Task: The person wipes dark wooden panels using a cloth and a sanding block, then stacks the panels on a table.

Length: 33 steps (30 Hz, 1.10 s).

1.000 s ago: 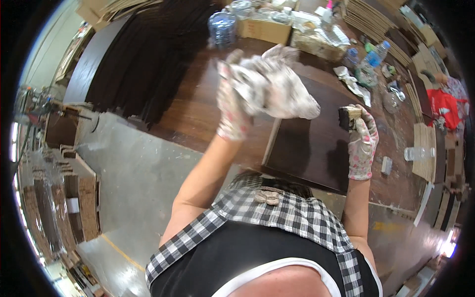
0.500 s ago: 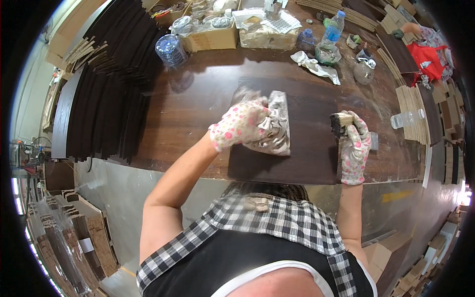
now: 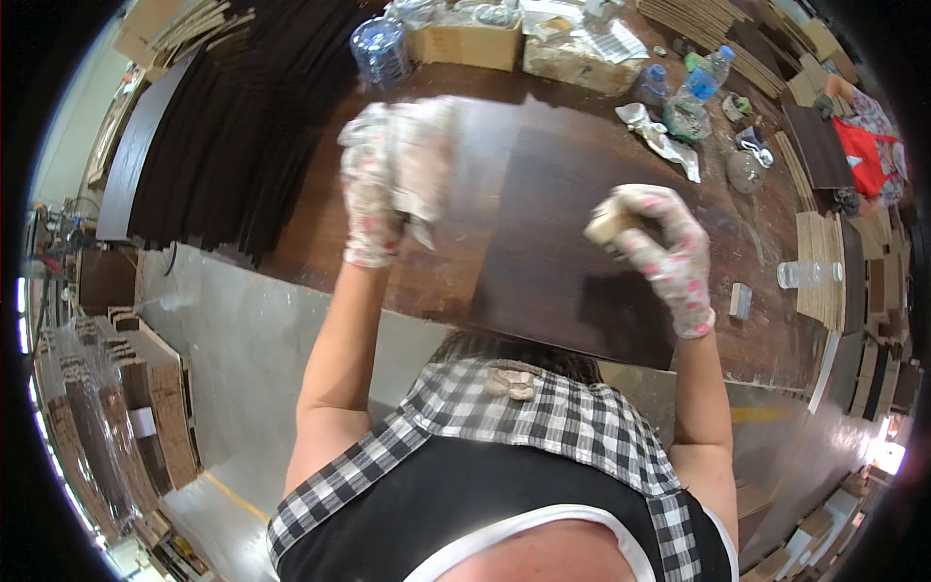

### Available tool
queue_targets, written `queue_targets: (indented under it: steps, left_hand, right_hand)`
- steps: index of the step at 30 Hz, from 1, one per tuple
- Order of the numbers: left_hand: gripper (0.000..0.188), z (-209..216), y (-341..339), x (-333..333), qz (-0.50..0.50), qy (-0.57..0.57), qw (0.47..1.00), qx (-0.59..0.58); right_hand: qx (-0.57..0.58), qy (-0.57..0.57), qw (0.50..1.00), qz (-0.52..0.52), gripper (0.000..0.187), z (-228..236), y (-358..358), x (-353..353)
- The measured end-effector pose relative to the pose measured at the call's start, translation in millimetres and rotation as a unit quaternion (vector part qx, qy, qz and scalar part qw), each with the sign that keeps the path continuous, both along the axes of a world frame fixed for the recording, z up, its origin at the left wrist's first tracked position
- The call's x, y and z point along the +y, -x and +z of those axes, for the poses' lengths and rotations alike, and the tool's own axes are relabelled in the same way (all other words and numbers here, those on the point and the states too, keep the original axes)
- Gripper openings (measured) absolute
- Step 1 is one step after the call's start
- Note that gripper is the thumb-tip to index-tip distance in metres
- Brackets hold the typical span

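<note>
My left hand (image 3: 367, 199), in a white glove with pink spots, is closed on a crumpled whitish cloth (image 3: 425, 160). Both are smeared by motion, above the table left of a dark brown flat panel (image 3: 553, 218). My right hand (image 3: 676, 260), gloved alike, pinches a small pale block (image 3: 608, 223) between thumb and fingers over the panel's right part. The block's underside is turned away here; half a second ago a dark, sooty-looking face showed on it. The panel lies flat at the table's front edge, its surface bare.
Stacked dark boards (image 3: 218, 145) rise at the left. Along the back stand a blue-tinted plastic jug (image 3: 379, 50), a cardboard box (image 3: 465, 45) and a water bottle (image 3: 708, 74). A crumpled white rag (image 3: 659, 142), a clear bottle (image 3: 809, 274) and a small pale block-shaped piece (image 3: 740, 301) lie to the right.
My left hand has lifted the cloth off the panel and swung it left. My right hand has moved left over the panel, turning the pale block. The view has shifted somewhat.
</note>
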State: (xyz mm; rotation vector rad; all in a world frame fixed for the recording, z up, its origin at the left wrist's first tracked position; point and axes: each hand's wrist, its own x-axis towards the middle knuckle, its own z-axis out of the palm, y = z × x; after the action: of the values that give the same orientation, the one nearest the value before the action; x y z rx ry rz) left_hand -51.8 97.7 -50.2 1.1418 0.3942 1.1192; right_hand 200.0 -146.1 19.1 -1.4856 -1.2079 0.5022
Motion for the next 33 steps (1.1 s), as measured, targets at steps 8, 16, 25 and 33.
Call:
queue_targets:
  steps: [8, 16, 25, 33]
  left_hand:
    - [0.040, -31.5, 94.6, -12.8, 0.220, -0.380, 0.766, 0.469]
    - [0.032, -87.0, 108.1, -47.1, 0.181, -0.062, 0.939, 0.287]
    - [0.032, -9.4, 49.8, -43.9, -0.035, 0.000, 0.957, 0.289]
    - [0.042, 31.5, -91.9, -54.1, -0.056, -0.055, 0.989, 0.128]
  right_hand:
    - [-0.346, 0.015, 0.831, 0.435, 0.020, -7.8, 118.4, 67.9]
    - [-0.421, -0.032, 0.839, 0.345, 0.022, -19.0, 29.8, 144.8]
    - [-0.247, 0.010, 0.968, 0.038, 0.036, -32.7, -116.7, 197.8]
    - [0.192, -0.086, 0.956, -0.206, 0.033, -6.5, -131.8, -26.0]
